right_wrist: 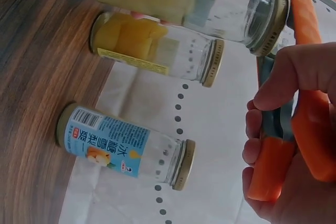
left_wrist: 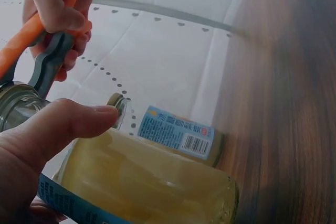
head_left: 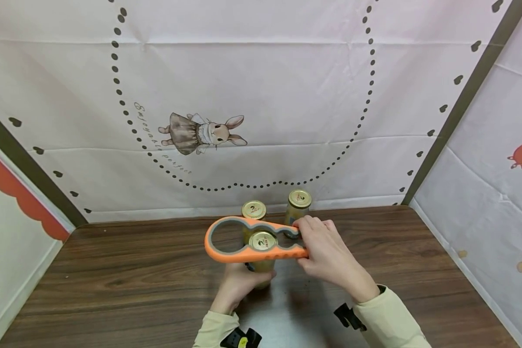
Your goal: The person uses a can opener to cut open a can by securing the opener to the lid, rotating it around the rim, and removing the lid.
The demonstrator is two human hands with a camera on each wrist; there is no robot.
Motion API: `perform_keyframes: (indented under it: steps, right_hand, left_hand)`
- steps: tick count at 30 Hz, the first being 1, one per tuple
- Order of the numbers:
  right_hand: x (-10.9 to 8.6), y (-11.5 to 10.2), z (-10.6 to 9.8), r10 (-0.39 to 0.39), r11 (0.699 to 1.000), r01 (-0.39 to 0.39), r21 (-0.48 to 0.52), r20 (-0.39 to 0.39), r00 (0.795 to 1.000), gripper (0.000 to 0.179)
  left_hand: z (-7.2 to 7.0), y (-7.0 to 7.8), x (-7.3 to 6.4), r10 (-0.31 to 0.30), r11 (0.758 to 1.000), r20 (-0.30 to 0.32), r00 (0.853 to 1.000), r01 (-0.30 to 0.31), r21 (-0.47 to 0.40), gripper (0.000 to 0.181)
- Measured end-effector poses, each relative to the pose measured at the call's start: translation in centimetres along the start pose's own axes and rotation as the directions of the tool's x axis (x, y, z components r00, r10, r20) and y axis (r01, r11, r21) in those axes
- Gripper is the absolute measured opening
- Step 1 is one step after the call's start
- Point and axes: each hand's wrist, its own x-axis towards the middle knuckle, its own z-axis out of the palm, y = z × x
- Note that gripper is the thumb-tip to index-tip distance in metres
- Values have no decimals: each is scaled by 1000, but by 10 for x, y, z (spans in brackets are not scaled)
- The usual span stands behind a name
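My left hand (head_left: 237, 286) grips a glass jar (left_wrist: 152, 179) of pale fruit in liquid, with a gold lid (head_left: 262, 240), upright on the table. The thumb lies along its side. My right hand (head_left: 328, 251) holds the handles of an orange jar opener (head_left: 248, 255) with a grey scalloped inner edge. From the head view, the opener's middle curve frames the lid; its large rounded end points left. Behind stand two more lidded jars: one with yellow fruit (right_wrist: 131, 38) and one with a blue label (right_wrist: 107, 140).
A dark wood-grain table (head_left: 126, 275) lies below the hands. A white cloth backdrop (head_left: 265, 96) with a rabbit print and dotted lines rises close behind the back jars. Another cloth panel (head_left: 496, 193) stands at the right.
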Motion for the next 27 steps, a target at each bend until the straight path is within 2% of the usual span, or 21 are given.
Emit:
perform_keyframes:
  steps: [10, 14, 18, 22, 27]
  right_hand:
    - [-5, -1, 3, 4, 1000, -4, -5, 40, 999, 42]
    - [-8, 0, 4, 28, 997, -26, -67, 28, 999, 48]
    - [-12, 3, 3, 51, 987, -48, -150, 15, 999, 54]
    - [-14, 5, 3, 29, 981, -30, -193, -9, 1000, 44]
    - [-13, 10, 8, -10, 985, 1, -171, -56, 998, 35]
  left_hand:
    - [-1, 0, -2, 5, 1000, 18, 1000, -5, 8, 55]
    - [-1, 1, -3, 5, 1000, 20, 1000, -5, -3, 54]
    - [-1, 2, -4, 13, 1000, 15, 1000, -13, 24, 54]
    - [-1, 1, -4, 24, 999, 25, 999, -25, 44, 54]
    - [-1, -1, -4, 7, 1000, 62, 998, -8, 14, 56]
